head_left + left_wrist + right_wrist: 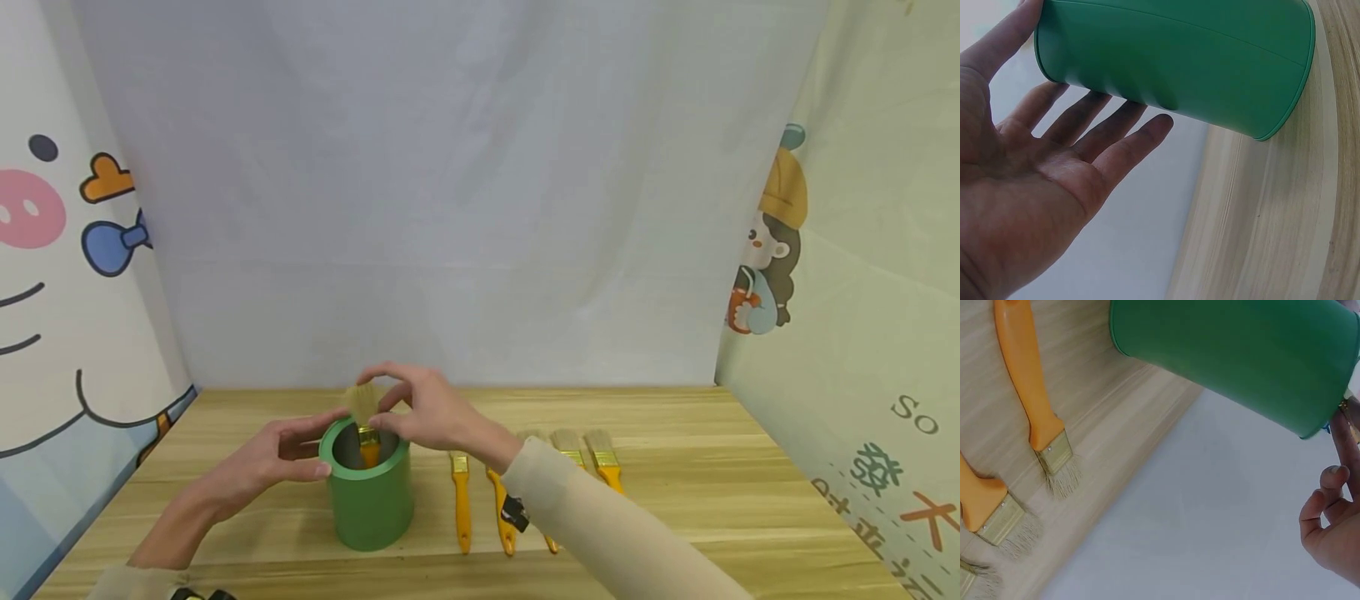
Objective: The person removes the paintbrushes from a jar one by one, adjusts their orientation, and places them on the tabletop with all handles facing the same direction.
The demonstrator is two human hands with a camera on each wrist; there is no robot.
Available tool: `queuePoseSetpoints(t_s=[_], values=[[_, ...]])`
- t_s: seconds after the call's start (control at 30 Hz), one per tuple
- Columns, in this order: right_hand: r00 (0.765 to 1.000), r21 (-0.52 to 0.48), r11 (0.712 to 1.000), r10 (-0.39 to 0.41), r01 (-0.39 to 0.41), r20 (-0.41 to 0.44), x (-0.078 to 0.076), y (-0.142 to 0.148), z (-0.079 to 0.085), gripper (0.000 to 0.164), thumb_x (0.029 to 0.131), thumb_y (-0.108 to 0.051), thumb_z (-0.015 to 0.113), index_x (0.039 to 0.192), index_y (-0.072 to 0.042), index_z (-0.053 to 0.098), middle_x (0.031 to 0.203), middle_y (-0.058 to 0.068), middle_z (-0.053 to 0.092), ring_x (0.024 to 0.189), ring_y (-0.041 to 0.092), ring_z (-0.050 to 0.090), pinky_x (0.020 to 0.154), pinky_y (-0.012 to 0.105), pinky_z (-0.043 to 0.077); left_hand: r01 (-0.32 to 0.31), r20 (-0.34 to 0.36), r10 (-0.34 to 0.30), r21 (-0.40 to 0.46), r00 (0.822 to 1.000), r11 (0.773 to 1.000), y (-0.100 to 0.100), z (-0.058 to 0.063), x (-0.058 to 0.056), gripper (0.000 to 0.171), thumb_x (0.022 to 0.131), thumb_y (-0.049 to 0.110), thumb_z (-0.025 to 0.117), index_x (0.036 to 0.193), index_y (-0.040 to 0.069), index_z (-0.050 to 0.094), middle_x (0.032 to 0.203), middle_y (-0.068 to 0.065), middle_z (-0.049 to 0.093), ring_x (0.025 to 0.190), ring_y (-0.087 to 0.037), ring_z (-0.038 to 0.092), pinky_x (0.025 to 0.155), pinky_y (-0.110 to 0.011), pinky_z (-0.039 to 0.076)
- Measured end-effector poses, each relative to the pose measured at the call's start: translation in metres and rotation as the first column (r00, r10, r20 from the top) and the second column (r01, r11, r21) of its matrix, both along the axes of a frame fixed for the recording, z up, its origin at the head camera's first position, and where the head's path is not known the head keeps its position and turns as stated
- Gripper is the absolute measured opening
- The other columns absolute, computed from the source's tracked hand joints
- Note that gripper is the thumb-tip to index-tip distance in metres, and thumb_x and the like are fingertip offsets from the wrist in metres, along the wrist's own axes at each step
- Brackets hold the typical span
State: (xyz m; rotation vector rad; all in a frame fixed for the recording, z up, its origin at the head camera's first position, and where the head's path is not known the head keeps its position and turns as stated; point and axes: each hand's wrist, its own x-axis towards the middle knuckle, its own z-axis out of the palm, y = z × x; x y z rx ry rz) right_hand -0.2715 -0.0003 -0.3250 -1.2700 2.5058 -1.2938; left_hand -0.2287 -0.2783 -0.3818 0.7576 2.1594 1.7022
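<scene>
A green can (372,508) stands upright on the wooden table, its mouth facing up. My left hand (281,454) holds it from the left, thumb at the rim and fingers along the far side; in the left wrist view the fingers (1129,140) touch its wall. Over the mouth, my right hand (427,408) pinches a paintbrush (367,435) near its metal band. That brush is bristles up, with its orange handle down inside the can; the handle's lower end is hidden. In the right wrist view the right hand (1341,512) is partly cut off at the edge.
Right of the can lie several orange-handled paintbrushes, bristles toward the back, including a narrow one (462,508) and a wider one (603,458). My right forearm covers part of them. A pale cloth (450,208) hangs behind the wooden table (712,500), with printed cloths at both sides.
</scene>
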Motion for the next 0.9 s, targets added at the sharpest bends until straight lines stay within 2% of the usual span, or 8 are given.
queuePoseSetpoints(t_s=[0.07,0.13,0.23,0.37,0.57,0.77,0.9], values=[[1.000,-0.022,1.000,0.003,-0.003,0.000,-0.001,0.001,0.003,0.045,0.097,-0.010,0.078,0.138,-0.022,0.064,0.093,-0.007,0.077,0.100,0.008,0.069,0.098,0.038,0.051,-0.004,0.002,0.004,-0.001,1.000,1.000,0.000,0.000,-0.001,0.071,0.103,0.010,0.065,0.165,0.000,0.031,0.167,-0.028,0.026,0.145,-0.054,0.037,0.100,-0.036,0.052],[1.000,-0.040,0.999,0.007,-0.007,-0.006,-0.002,0.003,0.007,0.045,0.097,-0.009,0.078,0.138,-0.021,0.065,0.092,-0.007,0.077,0.095,0.007,0.069,0.093,0.035,0.051,-0.005,0.004,0.005,-0.004,1.000,1.000,0.000,0.000,-0.001,0.070,0.103,0.009,0.065,0.165,0.003,0.033,0.168,-0.027,0.026,0.145,-0.054,0.037,0.101,-0.038,0.052],[0.999,-0.059,0.998,0.020,-0.021,-0.027,-0.003,0.005,0.011,0.044,0.097,-0.010,0.078,0.138,-0.019,0.064,0.091,-0.006,0.078,0.070,0.007,0.061,0.074,0.028,0.048,0.001,0.004,-0.001,-0.003,1.000,1.000,0.000,-0.001,-0.002,0.068,0.103,0.009,0.064,0.165,0.006,0.035,0.168,-0.025,0.027,0.145,-0.052,0.038,0.102,-0.039,0.052],[0.998,-0.067,0.998,0.013,-0.017,-0.060,-0.003,0.007,0.018,0.043,0.097,-0.010,0.078,0.138,-0.016,0.064,0.090,-0.005,0.078,0.055,0.014,0.046,0.060,0.025,0.036,0.010,0.006,-0.010,0.005,1.000,1.000,-0.001,-0.001,-0.003,0.067,0.104,0.009,0.063,0.165,0.007,0.036,0.167,-0.024,0.030,0.145,-0.050,0.040,0.101,-0.040,0.052],[0.996,-0.090,0.996,-0.005,-0.003,-0.086,-0.006,0.012,0.027,0.043,0.096,-0.009,0.078,0.137,-0.016,0.065,0.087,-0.006,0.078,0.060,0.020,0.053,0.063,0.025,0.036,0.013,0.003,-0.013,0.011,1.000,1.000,0.000,-0.001,-0.003,0.068,0.104,0.008,0.063,0.165,0.004,0.034,0.167,-0.024,0.031,0.145,-0.051,0.040,0.101,-0.039,0.053],[0.993,-0.121,0.993,-0.011,-0.003,-0.118,-0.008,0.018,0.039,0.044,0.096,-0.007,0.078,0.137,-0.015,0.065,0.087,-0.004,0.078,0.061,0.019,0.055,0.064,0.025,0.035,0.002,0.009,-0.002,0.005,1.000,1.000,0.001,-0.001,-0.003,0.069,0.103,0.008,0.065,0.165,0.005,0.035,0.167,-0.025,0.030,0.144,-0.050,0.041,0.101,-0.038,0.052],[0.991,-0.141,0.990,-0.022,0.003,-0.134,-0.009,0.023,0.047,0.043,0.097,-0.008,0.078,0.137,-0.015,0.064,0.088,-0.002,0.078,0.058,0.015,0.049,0.063,0.026,0.035,0.003,0.009,-0.004,0.007,1.000,1.000,0.001,0.000,-0.002,0.068,0.103,0.008,0.064,0.165,0.008,0.036,0.167,-0.025,0.031,0.143,-0.048,0.044,0.100,-0.039,0.052]])
